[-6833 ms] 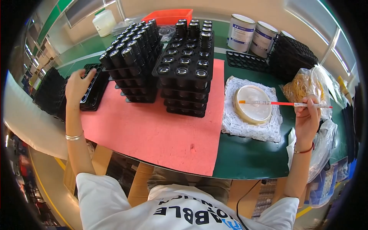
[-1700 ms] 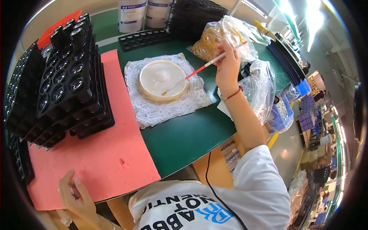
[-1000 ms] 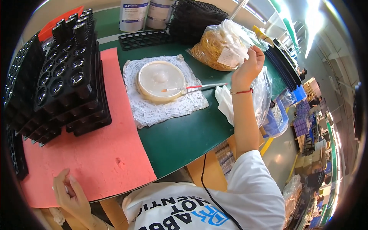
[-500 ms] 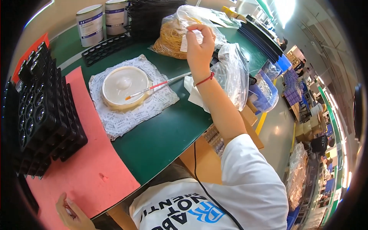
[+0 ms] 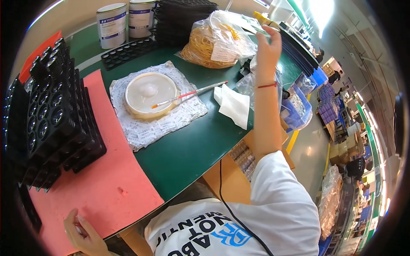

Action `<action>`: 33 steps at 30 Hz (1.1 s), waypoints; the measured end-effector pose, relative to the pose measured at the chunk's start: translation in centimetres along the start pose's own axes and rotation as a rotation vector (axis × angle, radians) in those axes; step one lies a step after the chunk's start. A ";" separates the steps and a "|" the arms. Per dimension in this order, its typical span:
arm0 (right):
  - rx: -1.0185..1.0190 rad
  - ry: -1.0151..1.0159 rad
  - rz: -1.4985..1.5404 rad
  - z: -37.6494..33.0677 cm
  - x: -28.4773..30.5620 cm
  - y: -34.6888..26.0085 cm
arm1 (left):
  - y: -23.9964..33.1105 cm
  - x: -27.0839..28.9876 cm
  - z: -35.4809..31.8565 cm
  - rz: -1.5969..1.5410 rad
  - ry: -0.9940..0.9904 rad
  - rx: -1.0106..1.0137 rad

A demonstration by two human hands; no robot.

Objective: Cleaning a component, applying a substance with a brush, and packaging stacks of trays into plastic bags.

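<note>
My right hand (image 5: 269, 49) is raised over the far right of the green table, past a bag of yellow rubber bands (image 5: 209, 45). Its thumb and forefinger are bent and apart, and I see nothing between them. Below its wrist lie a clear plastic bag (image 5: 247, 86) and a folded white cloth (image 5: 234, 106). My left hand (image 5: 84, 234) rests low at the near edge of the pink mat (image 5: 102, 183), fingers curled together around something too small to make out. A thin paintbrush (image 5: 188, 94) leans across the rim of a round white dish (image 5: 128, 102).
The dish stands on a paper-covered pad (image 5: 143, 136). Stacked black trays with round lenses (image 5: 47, 115) rise at the left. Two white cans (image 5: 112, 27) and more black trays (image 5: 179, 21) stand at the back. A blue bin (image 5: 294, 109) hangs by the right edge.
My right hand has moved right and away from the bag of rubber bands, its fingers opening somewhat. The view has shifted slightly. My left hand stays low at the mat.
</note>
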State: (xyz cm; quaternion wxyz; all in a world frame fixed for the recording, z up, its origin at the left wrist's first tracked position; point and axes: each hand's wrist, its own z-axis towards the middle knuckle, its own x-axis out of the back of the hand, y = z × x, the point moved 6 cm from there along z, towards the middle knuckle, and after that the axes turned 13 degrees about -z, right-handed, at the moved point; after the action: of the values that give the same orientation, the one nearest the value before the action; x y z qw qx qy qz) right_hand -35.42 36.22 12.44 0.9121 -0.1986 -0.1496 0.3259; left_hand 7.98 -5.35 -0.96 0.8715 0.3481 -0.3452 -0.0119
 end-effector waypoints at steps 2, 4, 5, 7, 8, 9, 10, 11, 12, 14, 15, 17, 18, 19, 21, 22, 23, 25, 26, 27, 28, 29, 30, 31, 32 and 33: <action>0.004 -0.095 -0.083 1.8 1.8 2.1 | 0.0 -0.1 0.0 -0.027 0.003 0.013; -0.101 -0.287 -0.132 1.8 3.1 2.9 | -0.2 -0.1 -0.1 -0.047 0.004 0.033; -0.054 -0.328 -0.278 1.9 4.0 3.8 | 0.1 0.0 -0.1 -0.031 0.025 -0.044; -0.047 -0.435 -0.602 1.2 5.7 4.2 | 1.2 -0.1 0.3 -0.021 0.044 -0.118; -0.062 -0.506 -0.690 0.2 6.1 4.1 | 2.5 0.0 0.9 -0.022 0.077 -0.140; -0.077 -0.577 -0.778 -0.5 6.4 4.2 | 3.3 0.2 1.2 -0.022 0.109 -0.162; -0.055 -0.636 -0.813 -0.9 7.0 5.3 | 3.4 0.2 1.2 -0.030 0.105 -0.164; -0.081 -0.697 -0.822 -1.4 7.1 6.2 | 3.3 0.2 1.2 -0.039 0.107 -0.169; -0.108 -0.757 -0.830 -2.0 7.2 7.1 | 3.3 0.3 1.2 -0.047 0.109 -0.175; -0.075 -0.711 -0.782 -2.0 7.9 8.6 | 3.3 0.3 1.2 -0.063 0.107 -0.176; -0.130 -0.678 -0.668 -1.2 8.4 10.6 | 3.3 0.3 1.2 -0.074 0.105 -0.179; -0.166 -0.554 -0.490 -0.3 8.9 11.5 | 3.0 0.3 1.1 -0.091 0.103 -0.176; -0.167 -0.553 -0.490 -0.1 9.0 12.0 | 2.9 0.3 1.0 -0.107 0.101 -0.173; -0.165 -0.514 -0.342 0.1 8.8 11.5 | 2.8 0.3 0.9 -0.105 0.102 -0.173; -0.185 -0.490 -0.217 0.3 8.6 10.8 | 2.6 0.3 0.9 -0.112 0.095 -0.147; -0.184 -0.491 -0.214 0.3 8.4 10.2 | 2.6 0.4 0.9 -0.110 0.097 -0.146; -0.180 -0.472 -0.229 0.2 8.3 9.6 | 2.7 0.4 0.9 -0.100 0.096 -0.159; -0.175 -0.455 -0.239 0.0 7.8 9.2 | 2.7 0.5 0.9 -0.087 0.098 -0.171; -0.145 -0.432 -0.219 0.1 7.5 9.1 | 2.5 0.4 0.9 -0.089 0.089 -0.136; -0.116 -0.409 -0.197 0.1 7.1 8.9 | 2.3 0.4 0.8 -0.090 0.082 -0.102; -0.075 -0.361 -0.246 0.4 6.9 8.6 | 2.0 0.4 0.7 -0.083 0.086 -0.104; -0.034 -0.311 -0.294 0.6 6.7 8.1 | 1.3 0.2 0.4 -0.081 0.042 -0.080; 0.040 -0.276 -0.341 0.9 6.5 7.3 | 0.9 -0.1 0.2 -0.077 0.000 -0.056; 0.091 -0.267 -0.356 0.9 5.6 6.3 | 0.9 -0.1 0.2 -0.061 0.010 -0.056; 0.142 -0.261 -0.353 0.9 4.0 4.9 | 1.3 0.4 0.2 -0.048 0.024 -0.089; 0.243 -0.252 -0.347 0.5 2.3 2.9 | 1.7 0.9 0.1 -0.034 0.038 -0.122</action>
State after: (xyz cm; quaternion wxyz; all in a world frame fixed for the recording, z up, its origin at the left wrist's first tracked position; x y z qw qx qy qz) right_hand -35.49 39.91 11.89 0.9458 -0.0165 -0.2535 0.2023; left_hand 8.22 -4.36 0.68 0.8973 0.3000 -0.3213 -0.0410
